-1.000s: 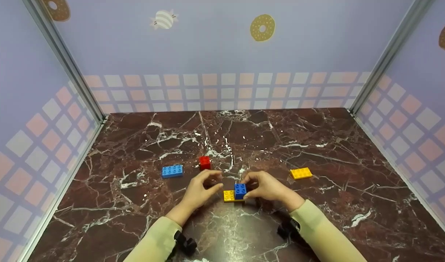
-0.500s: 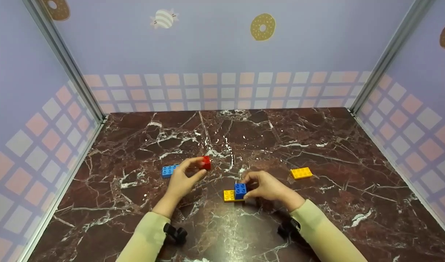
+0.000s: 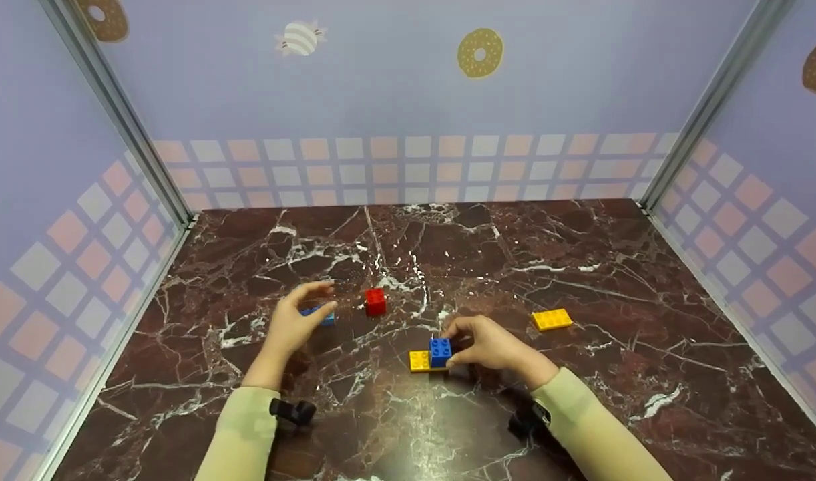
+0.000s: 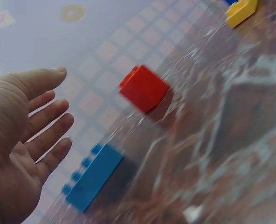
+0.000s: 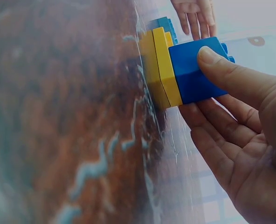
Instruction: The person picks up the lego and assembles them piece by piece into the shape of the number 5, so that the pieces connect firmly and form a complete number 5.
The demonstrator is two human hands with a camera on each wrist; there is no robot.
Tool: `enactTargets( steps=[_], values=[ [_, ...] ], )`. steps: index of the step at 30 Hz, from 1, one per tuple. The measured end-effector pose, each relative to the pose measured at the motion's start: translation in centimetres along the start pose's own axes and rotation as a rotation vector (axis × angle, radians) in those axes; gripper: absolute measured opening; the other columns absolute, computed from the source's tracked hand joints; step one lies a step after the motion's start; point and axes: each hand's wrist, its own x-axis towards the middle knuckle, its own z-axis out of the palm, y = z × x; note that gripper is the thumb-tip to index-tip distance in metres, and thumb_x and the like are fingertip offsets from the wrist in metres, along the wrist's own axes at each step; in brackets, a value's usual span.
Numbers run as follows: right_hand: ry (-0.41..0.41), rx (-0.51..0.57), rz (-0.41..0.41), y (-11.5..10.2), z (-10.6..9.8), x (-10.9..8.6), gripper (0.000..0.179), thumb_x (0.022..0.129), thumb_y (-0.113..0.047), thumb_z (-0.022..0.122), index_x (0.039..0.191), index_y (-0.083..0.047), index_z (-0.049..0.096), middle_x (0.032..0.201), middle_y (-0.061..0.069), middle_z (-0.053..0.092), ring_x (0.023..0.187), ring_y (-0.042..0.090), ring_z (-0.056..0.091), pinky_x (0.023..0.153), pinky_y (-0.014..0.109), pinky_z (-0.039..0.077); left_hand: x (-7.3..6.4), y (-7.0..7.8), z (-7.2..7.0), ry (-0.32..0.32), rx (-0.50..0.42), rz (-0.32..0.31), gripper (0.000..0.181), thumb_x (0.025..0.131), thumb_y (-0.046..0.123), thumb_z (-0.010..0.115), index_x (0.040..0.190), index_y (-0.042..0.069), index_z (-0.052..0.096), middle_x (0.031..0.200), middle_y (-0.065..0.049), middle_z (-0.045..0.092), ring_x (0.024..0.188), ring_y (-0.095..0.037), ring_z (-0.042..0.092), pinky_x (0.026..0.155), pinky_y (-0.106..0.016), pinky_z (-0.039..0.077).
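Observation:
My right hand (image 3: pixel 491 344) holds a dark blue toy brick (image 3: pixel 440 352) between thumb and fingers. That brick sits on the right part of a flat yellow brick (image 3: pixel 419 361), whose left studs show. In the right wrist view the thumb lies on the near face of the dark blue brick (image 5: pixel 189 70). My left hand (image 3: pixel 293 322), fingers spread and thumb apart, hovers at a light blue brick (image 3: pixel 327 319) and partly hides it in the head view. The left wrist view shows a gap between the hand (image 4: pixel 21 135) and the light blue brick (image 4: pixel 95 175).
A red brick (image 3: pixel 375 302) stands on the marbled table (image 3: pixel 408 427), to the right of the left hand. Farther right lies another flat yellow brick (image 3: pixel 551 319). Patterned walls (image 3: pixel 381 80) enclose the table at the back and sides.
My left hand has moved left from beside the yellow and blue bricks, past the red brick, to the light blue brick. The right hand has stayed in place on the dark blue brick.

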Motion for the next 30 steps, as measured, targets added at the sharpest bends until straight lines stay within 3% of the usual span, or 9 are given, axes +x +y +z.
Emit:
enactTargets(
  steps=[9,21,30],
  values=[
    [-0.010,0.030,0.032,-0.1,0.1,0.0,0.032,0.078,-0.007,0.088,0.105,-0.002,0.072,0.108,0.015,0.077,0.101,0.027,0.074,0.096,0.040,0.061,-0.1,-1.3,-2.8,-0.026,0.105,-0.119,0.046,0.093,0.012,0.077,0.135,0.001,0.063,0.138,-0.021,0.064,0.131,-0.038,0.059,0.113,-0.053,0.048],
    [-0.014,0.032,0.016,-0.2,0.0,-0.1,0.032,0.079,-0.009,0.088,0.106,-0.002,0.072,0.110,0.015,0.076,0.103,0.028,0.074,0.095,0.039,0.061,-0.1,-2.5,-3.5,-0.129,0.220,-0.213,0.052,0.092,0.010,0.076,0.141,0.002,0.059,0.142,-0.025,0.060,0.134,-0.044,0.056,0.115,-0.056,0.045],
    [-0.011,0.014,0.019,-0.2,-0.1,0.0,0.033,0.079,-0.010,0.089,0.106,-0.003,0.073,0.108,0.013,0.076,0.102,0.026,0.073,0.096,0.040,0.061,-0.2,-2.8,-3.4,-0.144,0.336,-0.174,0.049,0.089,0.005,0.078,0.135,0.001,0.064,0.136,-0.024,0.062,0.123,-0.042,0.060,0.107,-0.056,0.049]
  ],
)
